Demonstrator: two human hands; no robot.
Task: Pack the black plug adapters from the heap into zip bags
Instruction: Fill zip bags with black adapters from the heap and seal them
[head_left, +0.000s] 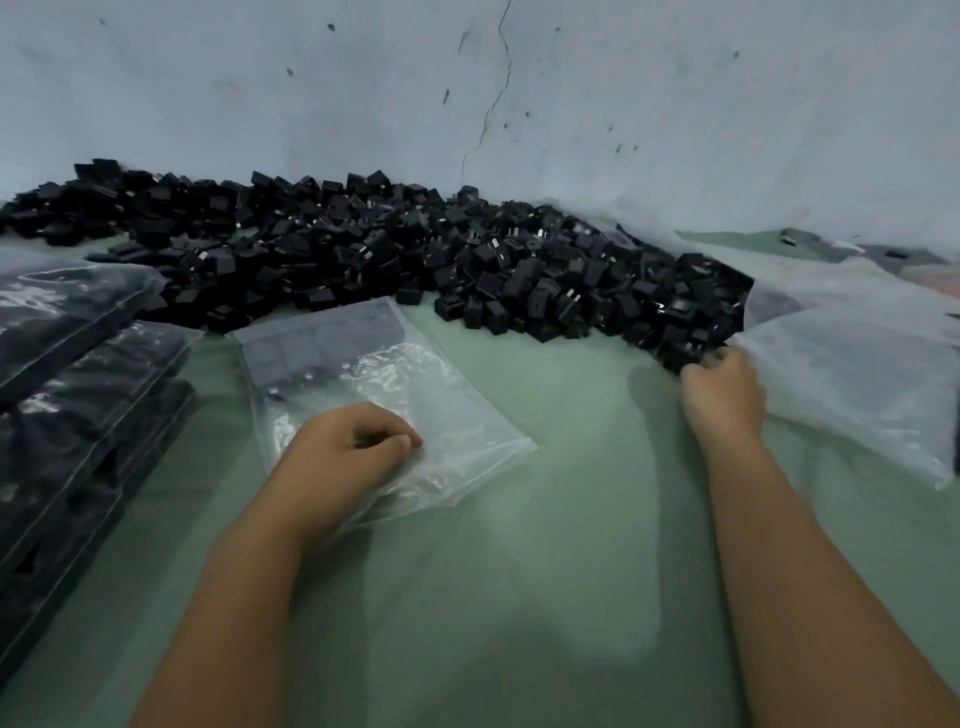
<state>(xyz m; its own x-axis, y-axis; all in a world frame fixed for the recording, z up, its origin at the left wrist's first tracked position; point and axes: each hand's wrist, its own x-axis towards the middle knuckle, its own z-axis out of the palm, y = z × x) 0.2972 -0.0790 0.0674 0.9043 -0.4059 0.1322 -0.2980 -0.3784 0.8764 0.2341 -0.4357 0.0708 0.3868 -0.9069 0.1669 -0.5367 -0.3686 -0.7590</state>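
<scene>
We have a clear zip bag (363, 384) lying flat on the pale green tabletop (571, 519), near its middle; a few black plug adapters show dimly through its far end, while its near end looks flat and glossy with creases. Our left hand (348, 452) rests on the bag's near end, fingers curled with the thumb against them, pinching the thin plastic. Along the left edge of the tabletop sit filled bags (78, 395), stacked and overlapping, dark with packed adapters under shiny film.

The heap (363, 254) of loose adapters runs along the far edge against a scuffed, cracked white wall (519, 93): small boxy black blocks, some showing metal prongs. Our right hand (722, 384) reaches into the heap's right end, fingers curled among the blocks; we cannot tell what it has hold of. Just right of it lies a large cloudy plastic sheet (852, 374), crumpled, covering part of the heap's edge.
</scene>
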